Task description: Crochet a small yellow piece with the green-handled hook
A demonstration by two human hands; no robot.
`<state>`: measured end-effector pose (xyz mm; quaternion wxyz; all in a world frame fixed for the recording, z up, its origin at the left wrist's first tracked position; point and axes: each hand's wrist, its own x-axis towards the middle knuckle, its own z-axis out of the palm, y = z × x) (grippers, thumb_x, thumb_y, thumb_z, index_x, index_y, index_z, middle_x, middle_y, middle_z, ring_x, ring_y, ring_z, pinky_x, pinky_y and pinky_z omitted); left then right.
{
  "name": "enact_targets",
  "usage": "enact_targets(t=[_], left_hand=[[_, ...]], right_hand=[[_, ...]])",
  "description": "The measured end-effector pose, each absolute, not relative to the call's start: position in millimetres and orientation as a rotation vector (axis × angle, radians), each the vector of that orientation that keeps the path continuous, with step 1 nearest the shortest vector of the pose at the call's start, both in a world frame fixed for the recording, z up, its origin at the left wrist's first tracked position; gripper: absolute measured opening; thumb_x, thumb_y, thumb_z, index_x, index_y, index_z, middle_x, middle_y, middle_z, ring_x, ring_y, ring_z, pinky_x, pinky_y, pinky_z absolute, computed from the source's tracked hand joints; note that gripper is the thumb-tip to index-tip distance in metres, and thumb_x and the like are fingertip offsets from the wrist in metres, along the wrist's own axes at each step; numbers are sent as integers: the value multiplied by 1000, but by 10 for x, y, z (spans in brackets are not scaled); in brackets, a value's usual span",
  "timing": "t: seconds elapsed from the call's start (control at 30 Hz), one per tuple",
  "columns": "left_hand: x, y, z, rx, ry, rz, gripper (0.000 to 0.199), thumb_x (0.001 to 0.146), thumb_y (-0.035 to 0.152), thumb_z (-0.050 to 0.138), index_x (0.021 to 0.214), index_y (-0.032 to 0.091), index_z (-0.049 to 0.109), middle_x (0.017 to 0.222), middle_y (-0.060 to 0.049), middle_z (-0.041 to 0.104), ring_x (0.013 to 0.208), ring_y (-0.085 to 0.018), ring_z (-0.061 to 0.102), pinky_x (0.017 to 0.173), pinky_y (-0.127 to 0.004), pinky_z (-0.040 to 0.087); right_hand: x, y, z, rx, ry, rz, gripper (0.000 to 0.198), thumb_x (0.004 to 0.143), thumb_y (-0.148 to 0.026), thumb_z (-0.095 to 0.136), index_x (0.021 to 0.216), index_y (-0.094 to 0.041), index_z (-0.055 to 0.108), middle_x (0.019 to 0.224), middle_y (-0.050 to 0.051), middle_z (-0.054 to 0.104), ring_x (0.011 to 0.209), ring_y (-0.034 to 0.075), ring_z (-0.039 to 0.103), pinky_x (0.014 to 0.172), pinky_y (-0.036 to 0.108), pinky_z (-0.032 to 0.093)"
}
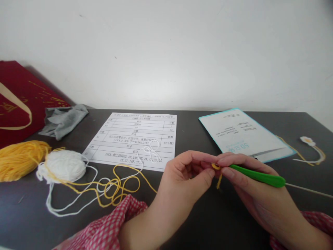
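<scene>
A crochet hook (260,175) with a green handle is gripped between the thumb and fingers of my right hand (249,180). Its working tip is hidden behind the fingers. My left hand (187,177) pinches a small loop of yellow crochet work (215,167), and a short yellow tail (219,181) hangs below it. Both hands meet at the fingertips above the dark table. Yellow yarn (117,180) lies in loose curls left of my left hand and runs towards its wrist. Strands of white yarn (78,211) tangle with it.
A yellow skein (23,160) and a white ball of yarn (63,166) sit at the left. Behind them are a red bag (23,100) and a grey pouch (62,121). A printed sheet (130,142), a blue-edged booklet (241,132) and a small crocheted flower (308,141) lie farther back.
</scene>
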<state>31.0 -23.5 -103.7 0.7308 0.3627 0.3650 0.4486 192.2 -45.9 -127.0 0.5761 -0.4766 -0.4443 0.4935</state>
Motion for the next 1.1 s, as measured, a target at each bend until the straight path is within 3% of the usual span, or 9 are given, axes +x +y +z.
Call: enact_targets(t=[0.3, 0.43, 0.57, 0.73, 0.83, 0.97, 1.1], left_hand=[[267, -252, -1097, 1404, 959, 1108, 20, 78, 3, 74, 87, 20, 79, 82, 1, 68, 72, -10, 61, 70, -23, 50], [261, -255, -1111, 1502, 942, 1153, 19, 79, 2, 74, 87, 17, 80, 86, -1, 66, 72, -9, 62, 68, -20, 52], [256, -254, -1119, 1575, 935, 1207, 17, 79, 1, 74, 85, 16, 79, 86, -3, 67, 79, -12, 67, 72, -20, 55], [240, -265, -1093, 1666, 1019, 1280, 17, 77, 4, 78, 81, 21, 79, 90, -3, 66, 85, -14, 68, 77, -24, 57], [244, -284, -1097, 1668, 1054, 1275, 19, 76, 4, 78, 79, 23, 80, 92, -3, 65, 89, -16, 68, 79, -26, 57], [271, -313, -1151, 1651, 1047, 1291, 18, 78, 7, 77, 81, 25, 79, 90, -2, 62, 81, -15, 65, 69, -24, 56], [275, -322, -1158, 1768, 1067, 1354, 19, 78, 6, 78, 82, 25, 79, 88, -1, 59, 80, -14, 63, 67, -22, 55]], right_hand=[[1954, -449, -1235, -1169, -1097, 1139, 12, 71, -41, 89, 79, -34, 83, 78, -1, 81, 73, 15, 75, 66, 17, 60], [1964, -484, -1248, -1225, -1134, 1093, 23, 70, -47, 88, 85, -30, 82, 83, 5, 80, 83, 25, 76, 71, 34, 64], [1962, -505, -1257, -1233, -1142, 1062, 29, 71, -52, 86, 88, -29, 82, 86, 6, 80, 89, 28, 75, 76, 38, 64], [1973, -508, -1233, -1209, -1130, 1071, 25, 71, -48, 87, 85, -29, 82, 84, 6, 80, 85, 27, 75, 73, 36, 65], [1984, -504, -1218, -1162, -1124, 1118, 13, 73, -40, 88, 80, -30, 82, 81, 4, 79, 77, 21, 76, 66, 27, 64], [1986, -504, -1214, -1099, -1088, 1170, 7, 74, -33, 88, 77, -33, 82, 79, -1, 79, 73, 13, 74, 65, 14, 60], [1971, -532, -1211, -1119, -1009, 1219, 10, 71, -34, 90, 77, -32, 82, 77, -2, 78, 70, 11, 72, 64, 11, 58]])
